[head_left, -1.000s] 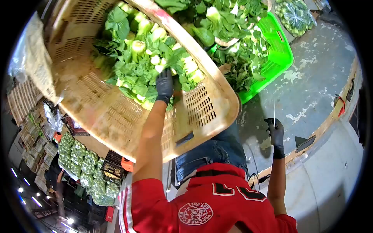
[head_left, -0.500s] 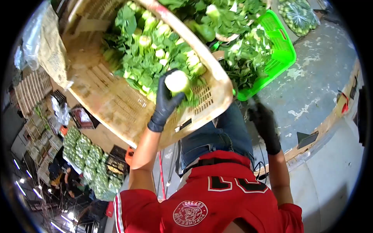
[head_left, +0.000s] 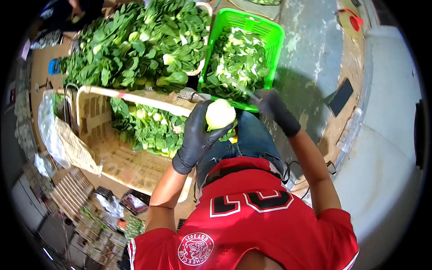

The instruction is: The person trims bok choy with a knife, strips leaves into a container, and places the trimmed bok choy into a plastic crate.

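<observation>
My left hand (head_left: 196,135), in a black glove, grips a leafy green vegetable (head_left: 220,114) with its pale round base facing up. Just right of it my right hand (head_left: 274,108), also gloved and blurred by motion, is closed on a knife (head_left: 246,91) whose blade points toward the upper left. The knife is over the near edge of a green basket (head_left: 277,49) that holds cut leaves and pale pieces. To the left, a beige crate (head_left: 130,167) contains more leafy vegetables (head_left: 153,130).
A large heap of leafy greens (head_left: 135,49) lies beyond the beige crate. A plastic bag (head_left: 51,130) hangs at that crate's left end. A dark flat object (head_left: 339,97) stands at the ledge on the right. Part of another person (head_left: 74,11) shows at the top left.
The view has swung toward the green basket. My left hand has lifted a vegetable out of the beige crate and brought it to my lap, and my right hand has come up beside it with the knife.
</observation>
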A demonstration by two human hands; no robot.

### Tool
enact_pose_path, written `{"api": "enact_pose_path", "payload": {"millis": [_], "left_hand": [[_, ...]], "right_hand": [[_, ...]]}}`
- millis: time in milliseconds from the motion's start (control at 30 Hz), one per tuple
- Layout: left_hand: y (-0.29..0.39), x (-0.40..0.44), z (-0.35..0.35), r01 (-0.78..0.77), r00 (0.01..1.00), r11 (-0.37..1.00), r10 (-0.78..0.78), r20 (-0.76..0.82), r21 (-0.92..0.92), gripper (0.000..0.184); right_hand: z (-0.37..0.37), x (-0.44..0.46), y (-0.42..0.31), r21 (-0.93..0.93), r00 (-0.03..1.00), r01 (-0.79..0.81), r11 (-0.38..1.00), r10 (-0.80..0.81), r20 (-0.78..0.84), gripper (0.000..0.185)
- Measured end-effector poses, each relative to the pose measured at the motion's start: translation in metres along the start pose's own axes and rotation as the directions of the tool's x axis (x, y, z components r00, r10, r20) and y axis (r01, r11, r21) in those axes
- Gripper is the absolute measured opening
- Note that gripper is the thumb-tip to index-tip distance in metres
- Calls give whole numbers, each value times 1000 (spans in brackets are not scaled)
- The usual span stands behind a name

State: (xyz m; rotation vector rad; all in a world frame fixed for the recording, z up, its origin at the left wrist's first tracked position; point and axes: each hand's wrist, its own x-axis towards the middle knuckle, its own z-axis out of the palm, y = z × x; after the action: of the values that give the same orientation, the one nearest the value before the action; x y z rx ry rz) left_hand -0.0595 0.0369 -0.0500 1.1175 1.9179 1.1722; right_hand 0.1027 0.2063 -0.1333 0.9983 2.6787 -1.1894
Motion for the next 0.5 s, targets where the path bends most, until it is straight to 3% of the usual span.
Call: {"api": "enact_pose_path", "payload": {"millis": [33,67,100,167,200,233,267,300,333,433,467,500], "left_hand": [[0,6,7,-43,999,999,43,-11,-20,56],[0,17,12,-30,1000,999,30,-1,-37,57],[0,23,19,1,1000,998,0,14,-55,58],[3,36,34,-18,998,991,25,52,-132,59],[-1,41,45,-34,997,978,47,56,-204,56],[-1,43,53,-41,997,960,59,59,-278,52],[4,44,55,-47,994,978,66,87,-202,44],[7,46,58,-33,994,968,57,94,-247,39],[8,49,58,-7,989,958,48,139,-286,37],[6,55,51,165,957,893,-41,288,-420,34],[2,53,54,197,961,889,-91,263,-413,34],[-1,52,58,225,963,884,-137,234,-409,34]], "right_hand": [[2,-1,34,-32,998,-67,997,66,-18,31],[-10,-9,36,-46,966,-229,972,233,111,28],[-23,-14,26,169,990,-132,977,123,65,30],[-34,-25,-13,558,995,78,826,-25,-102,42],[-30,-25,-19,639,989,135,758,-62,-136,62],[-47,-28,-43,637,973,214,741,-105,-205,60],[-44,-25,-37,540,965,241,807,-138,-224,59],[-43,-20,-29,436,956,265,860,-173,-238,57],[-55,-19,-24,377,950,305,875,-253,-183,55],[-70,-18,2,579,992,94,810,-122,10,41],[-67,-14,18,577,996,81,813,-90,-14,36],[-75,-12,23,410,999,52,910,-53,-9,40]]}}
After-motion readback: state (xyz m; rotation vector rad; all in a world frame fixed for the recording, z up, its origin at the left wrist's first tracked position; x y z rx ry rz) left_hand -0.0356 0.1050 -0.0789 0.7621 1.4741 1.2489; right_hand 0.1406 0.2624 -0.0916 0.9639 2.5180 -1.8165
